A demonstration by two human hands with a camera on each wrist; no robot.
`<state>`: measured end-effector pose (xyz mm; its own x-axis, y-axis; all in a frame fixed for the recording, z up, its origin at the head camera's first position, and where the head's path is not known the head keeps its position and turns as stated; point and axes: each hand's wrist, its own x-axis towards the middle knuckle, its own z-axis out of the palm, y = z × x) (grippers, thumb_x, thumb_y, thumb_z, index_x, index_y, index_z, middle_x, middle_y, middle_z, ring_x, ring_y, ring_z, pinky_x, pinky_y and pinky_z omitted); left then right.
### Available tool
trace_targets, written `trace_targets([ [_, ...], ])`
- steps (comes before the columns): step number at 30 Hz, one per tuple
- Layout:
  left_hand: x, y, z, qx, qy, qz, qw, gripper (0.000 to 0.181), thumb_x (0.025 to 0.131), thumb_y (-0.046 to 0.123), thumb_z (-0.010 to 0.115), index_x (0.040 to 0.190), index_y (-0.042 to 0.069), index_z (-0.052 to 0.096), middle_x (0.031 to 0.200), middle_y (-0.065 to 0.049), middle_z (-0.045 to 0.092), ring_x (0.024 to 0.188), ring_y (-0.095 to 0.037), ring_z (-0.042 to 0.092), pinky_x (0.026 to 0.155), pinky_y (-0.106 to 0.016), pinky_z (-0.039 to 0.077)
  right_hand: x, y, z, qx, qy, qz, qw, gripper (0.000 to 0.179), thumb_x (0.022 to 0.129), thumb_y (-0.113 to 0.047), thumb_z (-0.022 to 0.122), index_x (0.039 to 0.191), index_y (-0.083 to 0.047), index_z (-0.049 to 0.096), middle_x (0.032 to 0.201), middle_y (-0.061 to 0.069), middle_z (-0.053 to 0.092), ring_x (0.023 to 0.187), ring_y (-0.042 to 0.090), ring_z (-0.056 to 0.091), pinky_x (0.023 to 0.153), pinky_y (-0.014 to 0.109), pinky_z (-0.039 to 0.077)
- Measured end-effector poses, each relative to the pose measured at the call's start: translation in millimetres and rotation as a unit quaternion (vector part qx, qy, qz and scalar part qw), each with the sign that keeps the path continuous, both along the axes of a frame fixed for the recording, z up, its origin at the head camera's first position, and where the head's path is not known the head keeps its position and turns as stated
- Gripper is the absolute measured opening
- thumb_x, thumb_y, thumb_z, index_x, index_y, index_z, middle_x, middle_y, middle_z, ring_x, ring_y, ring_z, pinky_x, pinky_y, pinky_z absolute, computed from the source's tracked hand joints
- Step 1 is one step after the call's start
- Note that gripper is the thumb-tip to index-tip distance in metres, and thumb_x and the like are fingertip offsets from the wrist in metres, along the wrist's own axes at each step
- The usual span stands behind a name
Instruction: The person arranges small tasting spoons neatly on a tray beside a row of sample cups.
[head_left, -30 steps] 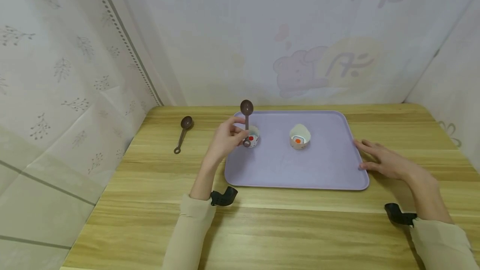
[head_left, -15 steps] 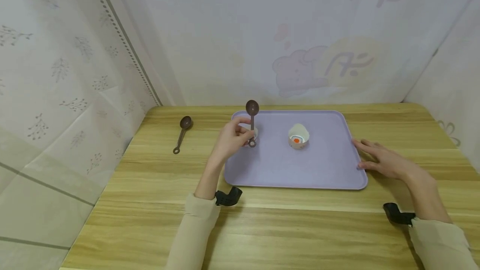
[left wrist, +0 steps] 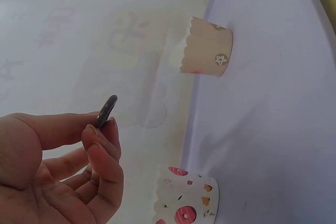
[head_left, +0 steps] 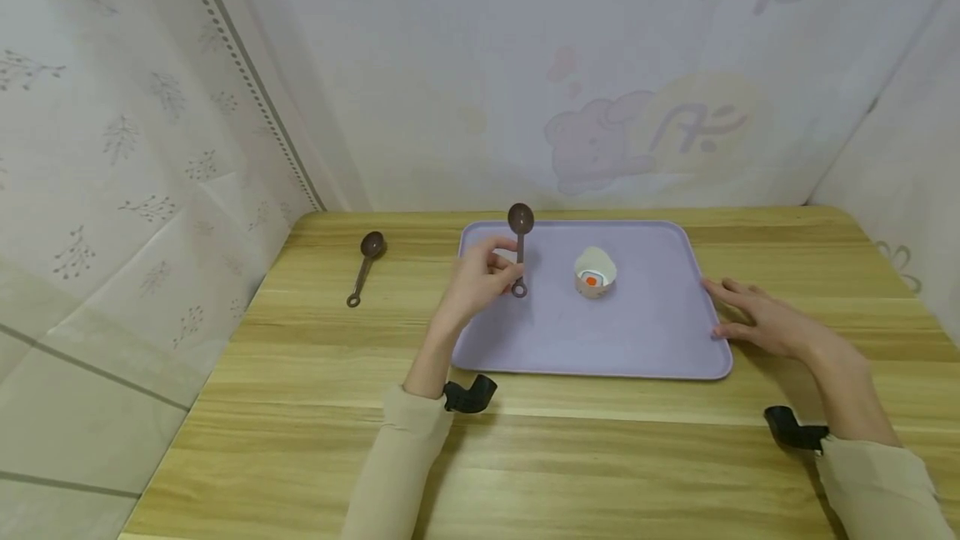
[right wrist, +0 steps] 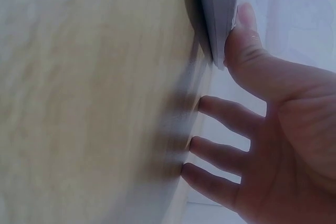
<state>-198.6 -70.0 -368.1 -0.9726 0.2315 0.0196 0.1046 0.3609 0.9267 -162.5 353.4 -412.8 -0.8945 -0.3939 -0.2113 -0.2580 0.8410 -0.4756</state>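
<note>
My left hand (head_left: 480,280) pinches the handle of a brown measuring spoon (head_left: 521,219), held bowl-up above the tray. In the left wrist view the end of its dark handle (left wrist: 107,111) shows between thumb and fingers. Behind this hand stands a paper baking cup with a doughnut print (left wrist: 185,200), mostly hidden in the head view. A second, beige baking cup (head_left: 595,275) stands upright on the lavender tray (head_left: 637,332), a white-and-orange piece inside it. With fingers spread and fairly straight, my right hand (head_left: 780,322) touches the tray's right edge.
Another brown measuring spoon (head_left: 366,267) lies on the wooden table (head_left: 300,407), left of the tray. A patterned white cloth (head_left: 420,90) rises behind the table's back edge, and more cloth hangs at both sides.
My left hand has moved to the right with the measuring spoon, coming in front of the left baking cup. The right hand stays at the tray's edge.
</note>
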Motion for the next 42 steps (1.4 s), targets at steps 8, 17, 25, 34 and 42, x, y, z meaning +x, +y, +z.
trace_targets([
  [8,-1.7,11.6,-5.2,-0.012,0.002,-0.006,0.9999,0.034,0.093,0.004,0.07,0.126,-0.001,0.061,0.084,-0.011,0.07,0.064,-0.013,0.06,0.06,-0.023,0.05,-0.4,2.2,-2.2,-0.004,-0.001,-0.002,1.0,0.085,0.095,-0.034,0.07,0.158,-0.002,0.023,0.151,0.047,0.017,0.132,0.074,0.01,0.098,0.083,0.018],
  [17,-4.0,25.5,-14.7,-0.01,0.006,-0.013,0.9999,0.031,0.093,0.001,0.069,0.122,-0.005,0.061,0.084,-0.015,0.071,0.061,-0.011,0.059,0.058,-0.022,0.051,-1.4,0.7,-1.6,-0.008,-0.009,-0.004,0.9999,0.085,0.096,-0.036,0.069,0.159,-0.003,0.022,0.151,0.047,0.014,0.132,0.074,0.008,0.098,0.083,0.016],
  [25,-3.7,32.1,-22.9,-0.028,-0.012,-0.013,0.9995,0.032,0.095,0.003,0.067,0.124,-0.005,0.059,0.086,-0.015,0.07,0.061,-0.011,0.058,0.058,-0.022,0.048,-1.7,1.4,-1.6,-0.006,-0.007,-0.003,1.0,0.085,0.095,-0.037,0.069,0.159,-0.004,0.023,0.151,0.047,0.015,0.132,0.074,0.009,0.098,0.083,0.016],
  [34,-3.0,37.2,-30.3,-0.08,0.023,0.0,0.9965,0.031,0.094,0.004,0.069,0.122,-0.005,0.061,0.085,-0.012,0.07,0.065,-0.011,0.059,0.058,-0.021,0.046,-1.7,1.6,-0.9,-0.006,-0.008,-0.006,0.9999,0.086,0.094,-0.039,0.07,0.158,-0.003,0.025,0.151,0.047,0.017,0.133,0.073,0.01,0.099,0.082,0.016],
  [42,-2.9,41.6,-31.6,-0.125,0.028,0.011,0.9917,0.031,0.095,0.007,0.069,0.123,-0.003,0.061,0.084,-0.008,0.069,0.067,-0.014,0.06,0.061,-0.024,0.045,-1.9,1.3,0.0,-0.004,-0.002,-0.004,1.0,0.085,0.095,-0.037,0.07,0.158,-0.002,0.025,0.15,0.047,0.018,0.132,0.073,0.012,0.099,0.082,0.018],
])
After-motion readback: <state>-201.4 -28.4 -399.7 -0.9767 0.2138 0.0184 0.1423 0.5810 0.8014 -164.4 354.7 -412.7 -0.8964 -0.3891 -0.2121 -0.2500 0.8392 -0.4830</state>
